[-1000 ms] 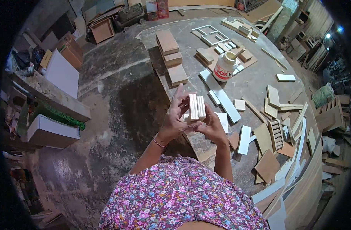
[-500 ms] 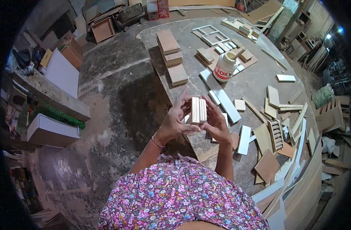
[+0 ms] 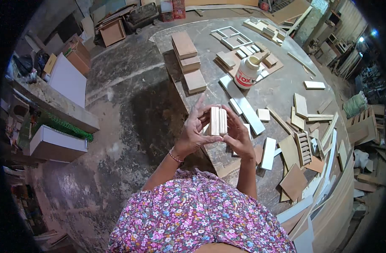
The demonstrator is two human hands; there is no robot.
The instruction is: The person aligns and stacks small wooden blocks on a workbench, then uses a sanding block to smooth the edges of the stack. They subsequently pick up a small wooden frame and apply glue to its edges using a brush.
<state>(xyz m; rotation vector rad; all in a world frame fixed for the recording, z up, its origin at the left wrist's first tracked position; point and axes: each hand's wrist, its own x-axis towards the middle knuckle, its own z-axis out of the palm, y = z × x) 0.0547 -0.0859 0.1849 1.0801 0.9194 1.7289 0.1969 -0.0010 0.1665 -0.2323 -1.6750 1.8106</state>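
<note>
Two pale wooden blocks (image 3: 218, 121) stand pressed side by side between my hands, their layered edges facing me. My left hand (image 3: 194, 128) grips them from the left, its thumb along the near end and its index finger stretched away. On the other side, my right hand (image 3: 239, 134) closes round them with its thumb at the near corner. Both hands hold the blocks above the near left edge of the worktable. What lies under the blocks is mostly hidden.
An open white glue jar (image 3: 246, 74) with a brush stands on the table (image 3: 281, 76). A long white strip (image 3: 242, 105) lies in front of it. Wooden boxes (image 3: 196, 81) line the left edge. Several offcuts and a slatted piece (image 3: 303, 148) lie to the right.
The blocks have tilted slightly in my hands, and the fingers have shifted a little around them. Everything on the table stays where it was.
</note>
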